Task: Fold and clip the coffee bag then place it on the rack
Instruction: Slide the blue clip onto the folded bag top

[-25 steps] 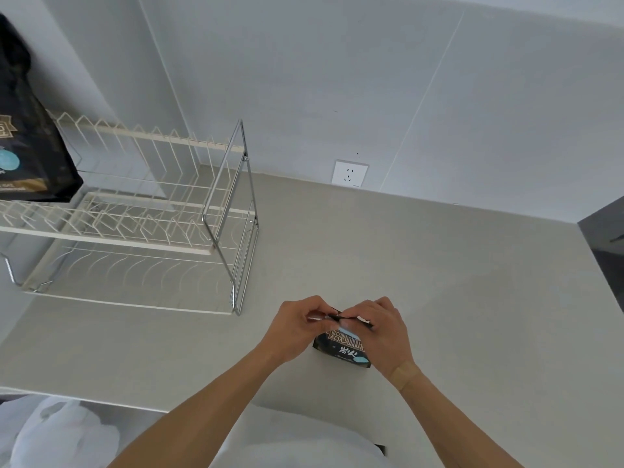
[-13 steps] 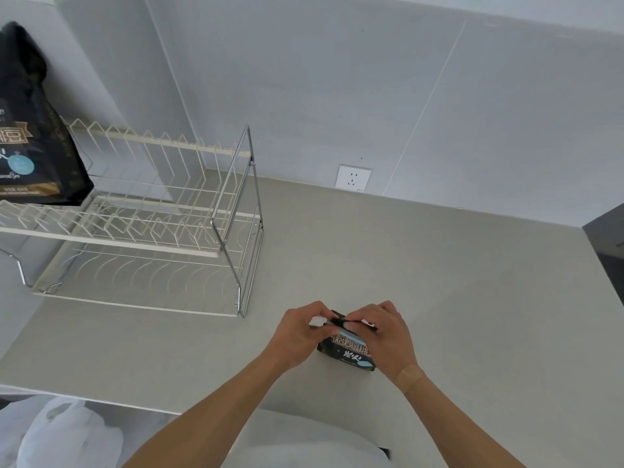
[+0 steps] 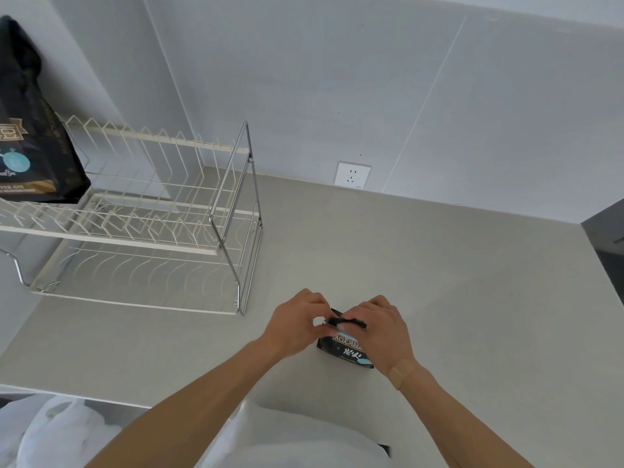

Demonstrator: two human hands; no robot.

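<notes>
A small black coffee bag [image 3: 347, 351] with white and blue print stands on the grey counter near the front edge. Both hands pinch its folded top edge. My left hand [image 3: 297, 327] grips the left end, where something small and white shows between the fingers. My right hand [image 3: 380, 327] covers the right end and part of the bag's front. Whether a clip is on the fold I cannot tell. The two-tier wire rack [image 3: 141, 228] stands to the left, against the wall.
A large black coffee bag [image 3: 30, 130] stands on the rack's upper tier at the far left. A wall socket [image 3: 353, 174] sits behind the counter [image 3: 439, 282]. A dark surface borders the counter at the right. White bags lie below the front edge.
The view has tilted slightly, shifting the scene to the right and down. Both hands stay on the bag's top; the fingers have closed tighter over the fold.
</notes>
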